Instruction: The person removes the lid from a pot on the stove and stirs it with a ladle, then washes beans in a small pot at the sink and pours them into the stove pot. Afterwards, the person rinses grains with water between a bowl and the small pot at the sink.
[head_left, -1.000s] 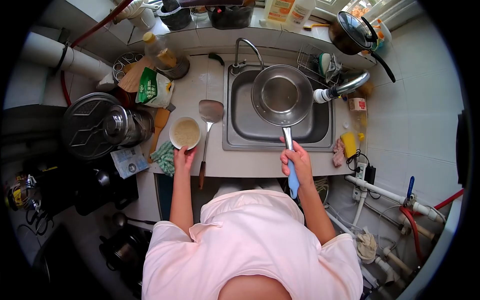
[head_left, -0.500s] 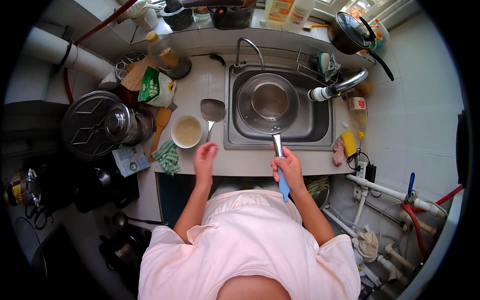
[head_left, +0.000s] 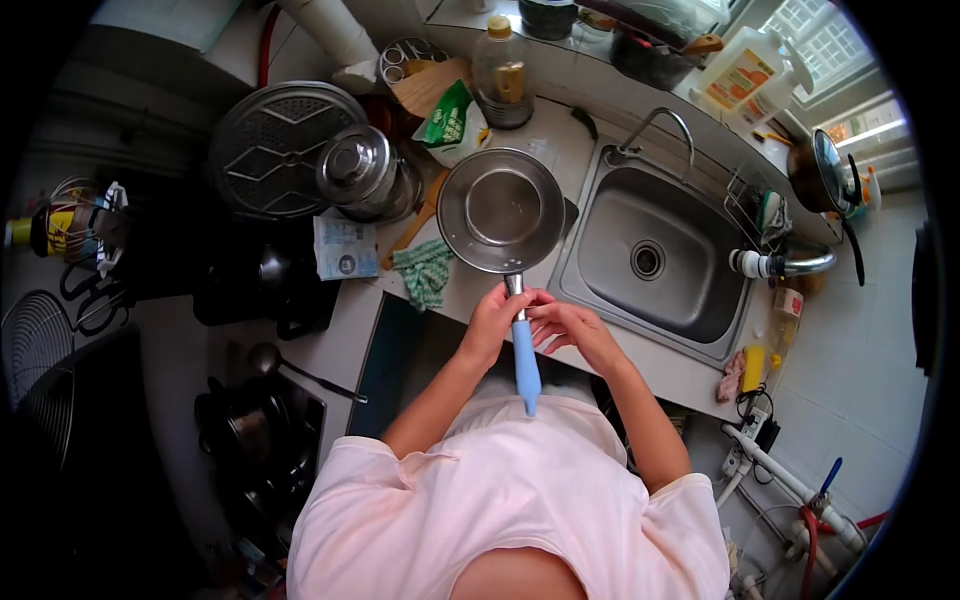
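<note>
A steel frying pan with a light-blue handle is over the counter left of the sink. My left hand grips the metal neck of the handle just below the pan. Beside the handle is my right hand, its fingers loosely bent and apart, holding nothing. The bowl of pale batter-like liquid is hidden, with the pan in front of its place. Only an edge of the metal spatula shows past the pan's right side.
To the right is the sink, with a faucet behind it. A green checked cloth, a green-white bag and a glass-lidded pot stand to the left. Farther left is the dark stove.
The pan has moved from above the sink leftward over the counter. My left hand has taken hold of its handle and my right hand has let go. The view has turned left.
</note>
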